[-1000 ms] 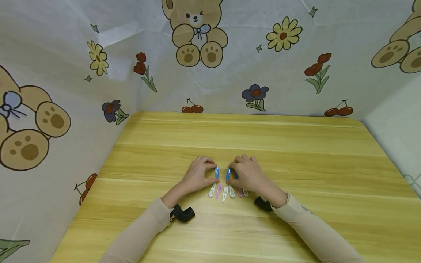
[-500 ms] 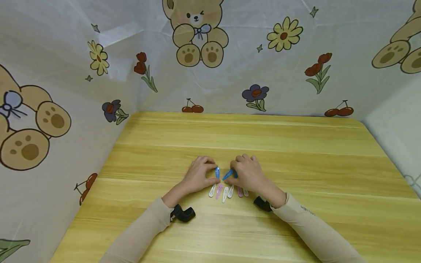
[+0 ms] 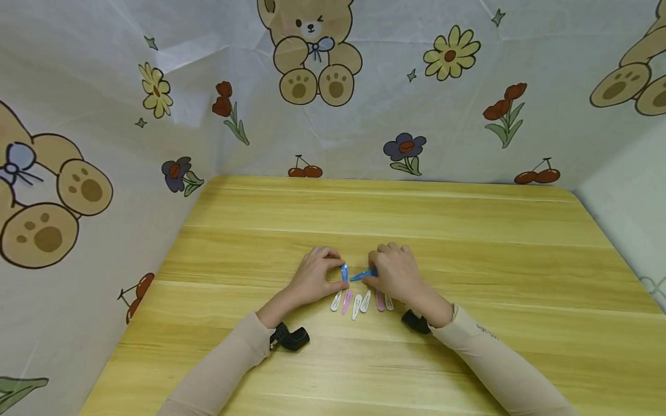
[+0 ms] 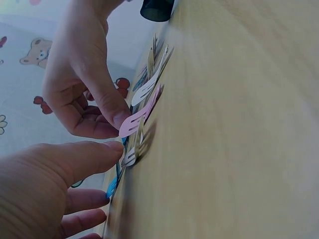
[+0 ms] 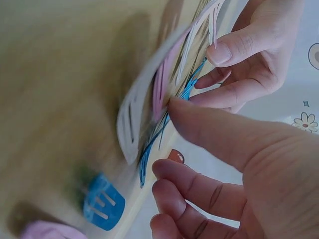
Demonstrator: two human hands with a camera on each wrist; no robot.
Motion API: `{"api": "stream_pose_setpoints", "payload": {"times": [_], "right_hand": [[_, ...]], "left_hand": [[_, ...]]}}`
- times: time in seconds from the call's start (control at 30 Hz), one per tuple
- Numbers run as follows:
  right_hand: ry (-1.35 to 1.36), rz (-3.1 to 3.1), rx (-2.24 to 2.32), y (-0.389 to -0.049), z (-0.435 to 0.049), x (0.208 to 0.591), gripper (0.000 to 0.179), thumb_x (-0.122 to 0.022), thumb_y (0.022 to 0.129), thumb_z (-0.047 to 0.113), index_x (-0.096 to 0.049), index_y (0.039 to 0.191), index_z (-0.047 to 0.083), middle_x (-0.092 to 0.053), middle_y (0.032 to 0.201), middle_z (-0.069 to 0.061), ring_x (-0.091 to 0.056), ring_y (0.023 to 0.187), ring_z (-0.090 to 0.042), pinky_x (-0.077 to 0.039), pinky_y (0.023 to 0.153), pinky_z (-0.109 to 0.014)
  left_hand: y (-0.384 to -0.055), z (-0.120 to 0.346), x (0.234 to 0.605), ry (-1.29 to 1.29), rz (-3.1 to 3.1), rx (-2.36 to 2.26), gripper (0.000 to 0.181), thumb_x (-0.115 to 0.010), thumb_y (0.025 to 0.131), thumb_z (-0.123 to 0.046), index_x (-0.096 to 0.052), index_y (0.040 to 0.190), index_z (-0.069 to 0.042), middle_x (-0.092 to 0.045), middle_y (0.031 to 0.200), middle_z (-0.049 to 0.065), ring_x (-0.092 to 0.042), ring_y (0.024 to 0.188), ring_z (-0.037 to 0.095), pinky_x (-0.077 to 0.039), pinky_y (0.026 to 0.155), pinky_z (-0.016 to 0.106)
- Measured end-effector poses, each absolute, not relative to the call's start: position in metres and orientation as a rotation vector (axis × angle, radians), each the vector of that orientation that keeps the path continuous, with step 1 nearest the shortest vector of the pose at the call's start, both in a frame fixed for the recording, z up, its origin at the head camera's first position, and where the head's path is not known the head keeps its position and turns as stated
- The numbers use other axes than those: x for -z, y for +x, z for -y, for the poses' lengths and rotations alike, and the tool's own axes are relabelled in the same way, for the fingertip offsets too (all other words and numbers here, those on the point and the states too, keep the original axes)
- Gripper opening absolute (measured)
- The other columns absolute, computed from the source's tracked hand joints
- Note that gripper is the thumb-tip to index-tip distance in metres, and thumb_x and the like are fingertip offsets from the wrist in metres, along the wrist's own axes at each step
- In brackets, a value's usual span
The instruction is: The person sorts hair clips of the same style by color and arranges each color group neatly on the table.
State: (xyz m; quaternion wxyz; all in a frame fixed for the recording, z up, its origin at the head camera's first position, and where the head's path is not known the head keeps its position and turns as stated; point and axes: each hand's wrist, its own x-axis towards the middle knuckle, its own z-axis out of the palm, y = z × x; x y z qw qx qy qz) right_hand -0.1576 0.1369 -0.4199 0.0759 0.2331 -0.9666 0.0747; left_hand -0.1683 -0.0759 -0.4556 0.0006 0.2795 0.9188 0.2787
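Between its thumb and forefinger, my left hand holds a blue snap hair clip at its two ends. Facing it, my right hand pinches a second blue hair clip, whose narrow tip points left. Several white and pink hair clips lie fanned in a row just below: a pink clip and a white clip are among them. Another blue clip shows in the right wrist view, left of my right fingers. My right fingers partly hide the second clip.
A pale wooden table lies under both hands. Behind it hangs a cloth printed with bears and flowers. Black wrist devices sit below each wrist.
The blue clip under my right hand has turned from nearly upright to almost level, its tip now pointing left. A white clip below has shifted slightly left. My left hand has stayed put.
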Motion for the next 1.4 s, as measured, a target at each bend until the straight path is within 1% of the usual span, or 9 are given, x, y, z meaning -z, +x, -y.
{"api": "stream_pose_setpoints", "payload": {"times": [0.27,0.37,0.47,0.63,0.83,0.93,1.13,1.4], "right_hand": [[0.692,2.881,-0.192,-0.1607,-0.1365,0.4207,0.027,-0.085,0.073,0.036,-0.069,0.074,0.014,-0.06,0.071,0.0,-0.05,0.063,-0.017,-0.032,0.059,-0.029],[0.715,2.897,-0.22,-0.1613,-0.1363,0.4208,0.026,-0.083,0.076,0.036,-0.07,0.077,0.013,-0.06,0.073,0.0,-0.051,0.065,-0.017,-0.032,0.06,-0.03],[0.762,2.91,-0.271,-0.1611,-0.137,0.421,0.029,-0.082,0.077,0.038,-0.073,0.085,0.011,-0.063,0.079,-0.001,-0.052,0.068,-0.017,-0.032,0.062,-0.03],[0.831,2.923,-0.376,-0.1599,-0.1391,0.4205,0.042,-0.084,0.075,0.039,-0.075,0.101,0.008,-0.067,0.091,-0.004,-0.054,0.076,-0.019,-0.032,0.062,-0.029],[0.852,2.989,-0.512,-0.1609,-0.1415,0.4221,0.05,-0.087,0.071,0.038,-0.073,0.111,0.01,-0.065,0.1,-0.004,-0.051,0.083,-0.017,-0.031,0.065,-0.028],[0.863,2.999,-0.563,-0.1627,-0.1429,0.424,0.051,-0.087,0.071,0.036,-0.073,0.112,0.01,-0.065,0.1,-0.004,-0.051,0.085,-0.017,-0.033,0.067,-0.028],[0.874,2.989,-0.667,-0.1646,-0.1448,0.4257,0.047,-0.087,0.071,0.032,-0.073,0.11,0.009,-0.065,0.097,-0.004,-0.05,0.084,-0.017,-0.035,0.069,-0.029],[0.884,2.963,-0.686,-0.1647,-0.1461,0.4285,0.044,-0.086,0.072,0.032,-0.074,0.108,0.009,-0.066,0.098,-0.004,-0.052,0.086,-0.018,-0.039,0.072,-0.03]], "left_hand": [[-0.1689,0.0758,0.4555,0.884,-2.894,-0.852,0.046,-0.08,0.08,-0.036,-0.072,0.115,-0.006,-0.06,0.123,0.007,-0.049,0.119,0.028,-0.041,0.098,0.046],[-0.1693,0.0759,0.4559,0.884,-2.9,-0.841,0.047,-0.08,0.08,-0.036,-0.072,0.116,-0.006,-0.06,0.123,0.007,-0.049,0.12,0.028,-0.041,0.098,0.046],[-0.1692,0.0757,0.456,0.881,-2.894,-0.843,0.049,-0.08,0.081,-0.036,-0.071,0.117,-0.005,-0.06,0.124,0.007,-0.049,0.12,0.028,-0.04,0.098,0.046],[-0.169,0.0754,0.4564,0.873,-2.887,-0.86,0.049,-0.079,0.081,-0.036,-0.071,0.118,-0.004,-0.06,0.124,0.008,-0.048,0.121,0.029,-0.04,0.098,0.046],[-0.1692,0.0756,0.4578,0.883,-2.898,-0.865,0.049,-0.08,0.08,-0.036,-0.072,0.116,-0.005,-0.06,0.123,0.007,-0.049,0.12,0.028,-0.04,0.099,0.046],[-0.1691,0.0763,0.4581,0.887,-2.901,-0.875,0.048,-0.08,0.08,-0.036,-0.072,0.116,-0.005,-0.06,0.123,0.007,-0.049,0.12,0.028,-0.04,0.099,0.047],[-0.1695,0.0771,0.459,0.893,-2.904,-0.888,0.048,-0.08,0.08,-0.037,-0.072,0.116,-0.005,-0.06,0.123,0.007,-0.049,0.12,0.028,-0.04,0.099,0.047],[-0.1696,0.0769,0.4601,0.892,-2.905,-0.889,0.048,-0.08,0.08,-0.037,-0.072,0.115,-0.005,-0.06,0.123,0.007,-0.049,0.12,0.028,-0.04,0.098,0.046]]}}
